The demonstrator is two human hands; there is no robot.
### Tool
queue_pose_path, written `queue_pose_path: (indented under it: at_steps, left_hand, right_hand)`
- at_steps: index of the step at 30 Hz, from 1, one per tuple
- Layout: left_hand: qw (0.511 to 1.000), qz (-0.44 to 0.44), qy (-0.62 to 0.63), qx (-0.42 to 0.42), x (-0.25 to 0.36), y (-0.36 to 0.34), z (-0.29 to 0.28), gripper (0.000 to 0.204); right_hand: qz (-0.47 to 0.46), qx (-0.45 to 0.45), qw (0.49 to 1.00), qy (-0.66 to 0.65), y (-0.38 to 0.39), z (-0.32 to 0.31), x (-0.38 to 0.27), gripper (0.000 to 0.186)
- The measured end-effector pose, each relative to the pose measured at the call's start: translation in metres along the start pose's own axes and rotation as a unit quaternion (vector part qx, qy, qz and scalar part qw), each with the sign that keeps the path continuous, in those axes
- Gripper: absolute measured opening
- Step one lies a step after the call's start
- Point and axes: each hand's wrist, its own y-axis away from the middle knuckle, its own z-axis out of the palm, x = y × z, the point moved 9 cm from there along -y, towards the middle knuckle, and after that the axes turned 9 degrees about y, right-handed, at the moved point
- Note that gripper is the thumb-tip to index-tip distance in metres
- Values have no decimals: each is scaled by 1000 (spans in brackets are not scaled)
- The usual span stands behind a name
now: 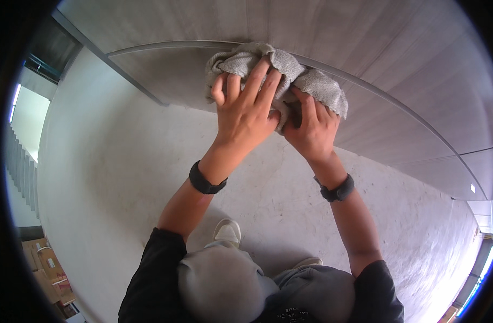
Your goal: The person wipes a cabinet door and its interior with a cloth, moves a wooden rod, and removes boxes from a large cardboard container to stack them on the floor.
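Left hand (243,113) and right hand (312,129) both grasp a crumpled beige-grey woven cloth (288,67), bunched under their bent fingers against a grey wood-grain panel (332,27) just beyond. The work looks under way; from here I can't tell what's finished or remaining.

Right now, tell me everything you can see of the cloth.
The cloth is grey, with a coarse, woven-looking texture and a wavy edge at its right end. It is bunched into thick folds against the grey panelling, its upper part covering some of the strip. The left hand and right hand both touch it, fingertips among the folds, and hide part of it. Whether it is damp cannot be told.
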Motion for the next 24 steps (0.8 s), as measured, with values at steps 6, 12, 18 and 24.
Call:
queue_pose_path:
  at_steps: [6,12,18,24]
  left_hand:
    - [1000,-23,-3,-21,-3,-4,-3,74]
    - [995,28,-40,-86,13,-23,-15,75]
    - [990,85,-22,-114,23,-49,-15,52]
    - [982,88,-19,-167,20,-56,-22,43]
  right_hand:
    - [23,-15,999,-29,-4,-6,-7,46]
    - [51,-42,997,-28,2,-7,-9,50]
    - [45,-38,998,-14,2,-8,-12,48]
    - [31,-111,993,-20,11,-3,-28,45]
